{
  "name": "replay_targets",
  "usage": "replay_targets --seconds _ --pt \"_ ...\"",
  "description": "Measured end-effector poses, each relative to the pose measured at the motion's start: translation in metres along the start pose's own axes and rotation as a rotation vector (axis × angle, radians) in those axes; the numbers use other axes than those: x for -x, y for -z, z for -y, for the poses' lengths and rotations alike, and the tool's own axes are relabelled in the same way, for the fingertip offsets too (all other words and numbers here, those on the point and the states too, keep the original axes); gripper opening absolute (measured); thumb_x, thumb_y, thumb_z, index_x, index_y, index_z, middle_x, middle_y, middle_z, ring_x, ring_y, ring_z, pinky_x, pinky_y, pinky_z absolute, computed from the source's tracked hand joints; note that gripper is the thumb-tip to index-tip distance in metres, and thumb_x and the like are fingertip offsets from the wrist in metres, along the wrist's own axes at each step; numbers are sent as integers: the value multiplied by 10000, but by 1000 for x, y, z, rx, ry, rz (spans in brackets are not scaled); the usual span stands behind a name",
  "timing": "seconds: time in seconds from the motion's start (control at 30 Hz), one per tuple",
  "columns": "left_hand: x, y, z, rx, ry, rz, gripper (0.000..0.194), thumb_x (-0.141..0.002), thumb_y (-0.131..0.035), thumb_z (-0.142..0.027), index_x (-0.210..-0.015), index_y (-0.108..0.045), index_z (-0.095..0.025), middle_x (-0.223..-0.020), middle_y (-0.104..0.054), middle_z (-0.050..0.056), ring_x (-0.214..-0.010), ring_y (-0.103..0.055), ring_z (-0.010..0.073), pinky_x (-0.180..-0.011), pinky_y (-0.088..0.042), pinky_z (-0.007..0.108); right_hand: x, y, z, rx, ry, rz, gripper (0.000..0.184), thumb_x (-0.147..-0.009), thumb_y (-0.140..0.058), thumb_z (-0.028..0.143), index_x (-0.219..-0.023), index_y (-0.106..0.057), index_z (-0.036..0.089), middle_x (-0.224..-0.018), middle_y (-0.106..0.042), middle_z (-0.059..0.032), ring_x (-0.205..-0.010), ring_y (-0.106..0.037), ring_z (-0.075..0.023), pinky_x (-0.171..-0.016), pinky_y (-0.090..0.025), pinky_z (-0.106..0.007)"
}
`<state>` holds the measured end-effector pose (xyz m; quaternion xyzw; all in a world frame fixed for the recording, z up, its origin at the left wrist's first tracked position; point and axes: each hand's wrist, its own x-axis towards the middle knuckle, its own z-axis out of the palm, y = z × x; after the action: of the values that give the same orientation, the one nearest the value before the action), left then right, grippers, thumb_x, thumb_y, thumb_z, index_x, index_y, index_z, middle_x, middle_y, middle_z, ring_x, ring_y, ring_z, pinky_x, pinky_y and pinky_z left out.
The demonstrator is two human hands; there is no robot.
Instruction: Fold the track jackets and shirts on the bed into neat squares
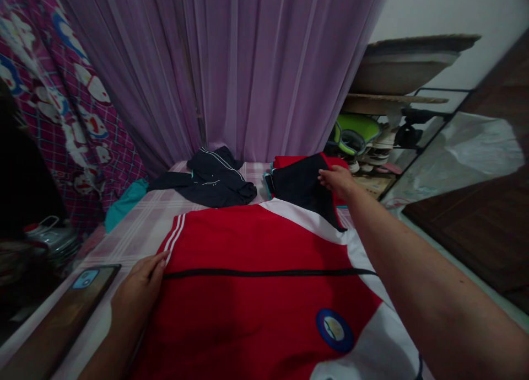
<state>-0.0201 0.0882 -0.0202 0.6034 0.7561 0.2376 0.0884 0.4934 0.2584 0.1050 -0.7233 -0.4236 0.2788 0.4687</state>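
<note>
A red jacket (248, 236) with white shoulders, a dark zip and a round blue badge lies spread on the bed, its striped hem towards the left. My left hand (144, 278) is closed at that hem, beside the zip's end, with the fingertips on the white stripes. Over at the far side, my right hand (336, 180) pinches the dark sleeve (303, 184) of the jacket near its red edge. The sleeve's cuff points left, and part of a folded red garment (285, 161) shows behind it.
A dark jacket (210, 176) lies crumpled at the back of the checked bed sheet (144, 220). Close to my left forearm is a phone (78, 308). Purple curtains (256, 65) hang behind the bed. A rack with shoes (378, 151) and a basin (405, 71) stands at the right.
</note>
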Motion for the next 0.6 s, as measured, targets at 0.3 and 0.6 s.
replay_targets --seconds 0.3,0.6 --pt "3 3 -7 -23 -43 -107 485 -884 -374 -500 -1193 -680 -284 -1268 -649 48 -1187 -594 262 -1065 -451 355 -2 -26 8 119 279 107 853 -797 -670 172 -1542 -255 168 -1327 -621 -147 -1173 -612 -227 -980 -505 -365" --pt "1 1 -14 -23 -79 -131 503 -926 -351 -459 -1206 -683 -207 -1259 -652 111 -1170 -595 284 -1019 -479 430 94 59 -61 607 417 194 220 -826 -615 292 -971 -765 224 -980 -773 -45 -903 -696 -207 -824 -532 -292"
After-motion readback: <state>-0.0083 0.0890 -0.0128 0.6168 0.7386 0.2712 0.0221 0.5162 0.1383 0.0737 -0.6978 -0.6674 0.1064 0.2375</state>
